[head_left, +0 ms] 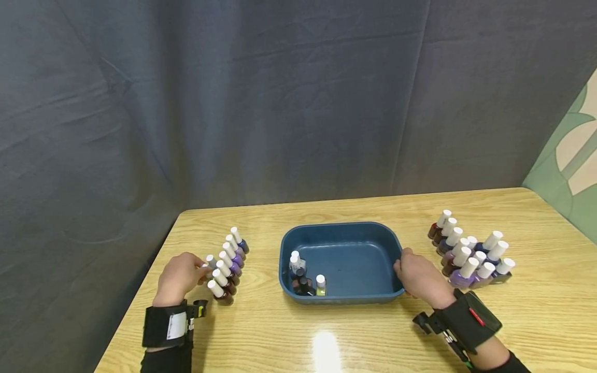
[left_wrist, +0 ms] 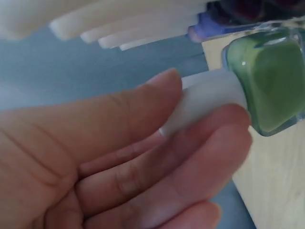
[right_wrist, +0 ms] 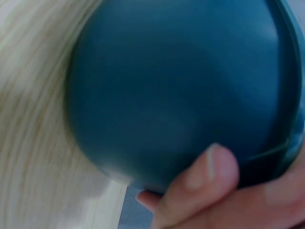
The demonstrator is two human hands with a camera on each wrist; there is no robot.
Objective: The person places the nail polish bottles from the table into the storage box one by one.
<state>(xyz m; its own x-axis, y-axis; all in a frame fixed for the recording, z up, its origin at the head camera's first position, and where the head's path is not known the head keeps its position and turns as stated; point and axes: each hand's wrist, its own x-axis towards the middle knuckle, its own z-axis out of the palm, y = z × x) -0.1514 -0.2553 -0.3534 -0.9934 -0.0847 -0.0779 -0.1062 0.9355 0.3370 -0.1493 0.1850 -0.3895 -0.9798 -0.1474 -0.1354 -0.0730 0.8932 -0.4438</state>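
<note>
Sleeves [head_left: 166, 360] nearest; green bottle [left_wrist: 271, 81] pinched at the tray's [head_left: 345, 300] nine o'clock

Black cuffs [head_left: 158, 326] sit just above the sleeves at the foot of the head view. Take the tray as the clock's centre, twelve at the curtain [head_left: 298, 103].

At nine, the left hand [head_left: 179, 278] is clamped on the green bottle's white cap [left_wrist: 206, 98], thumb against fingers. Its base points away from the palm, its long axis roughly matching the bottles beside it; whether it touches the table [head_left: 261, 336] I cannot tell.

From that hand the tray lies at three o'clock, its own long axis running nine to three. Between them stands a slanting row [head_left: 227, 259] of white-capped bottles, from about seven to one o'clock.

At the tray's three, the right hand [head_left: 424, 277] grips its end wall, well apart from the green bottle; the left is far nearer. Beyond that hand, a cluster [head_left: 462, 280] of bottles stands at three.

Inside, dark-capped bottles [head_left: 305, 286] and a yellow-green one [head_left: 321, 287] sit around eight.
</note>
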